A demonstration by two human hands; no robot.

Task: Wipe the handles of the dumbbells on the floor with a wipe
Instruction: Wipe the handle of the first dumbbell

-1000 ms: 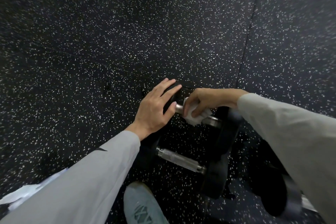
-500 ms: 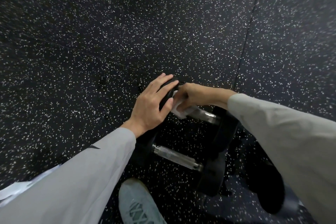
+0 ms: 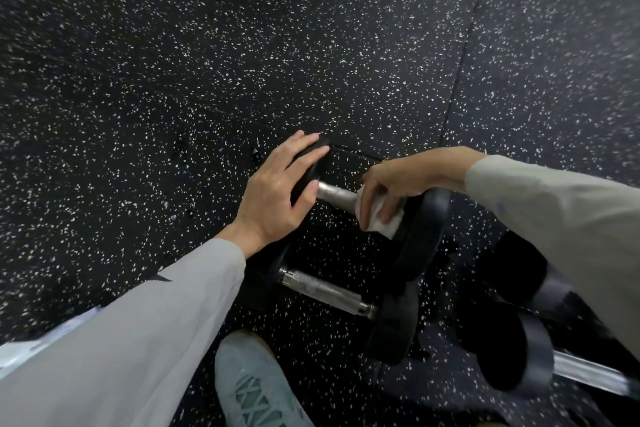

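A white wipe (image 3: 381, 218) is seen wrapped over the steel handle (image 3: 337, 196) of the far dumbbell (image 3: 424, 229) on the speckled rubber floor (image 3: 311, 62), where it is gripped by the curled fingers (image 3: 393, 206) of the right hand (image 3: 398, 184) hard against the dumbbell's right-side weight. The handle's long axis is laid from upper left to lower right across the view, so that the bare, unwiped stretch of metal is left to the left of the wipe, between it and the left hand (image 3: 277, 198). That hand is laid flat, fingers straight, over the left-side weight (image 3: 311, 170), and the dumbbell appears to be steadied by it. Any next stroke would have to be drawn leftward along the axis, toward the bracing hand, for which the right hand is the better placed. A second dumbbell's handle (image 3: 325, 289) is shown lying nearer the person, roughly parallel and untouched by either hand, just beyond a pale green shoe (image 3: 256, 385); a third bar (image 3: 588, 373) is partly hidden at lower right under the right sleeve (image 3: 571, 218).
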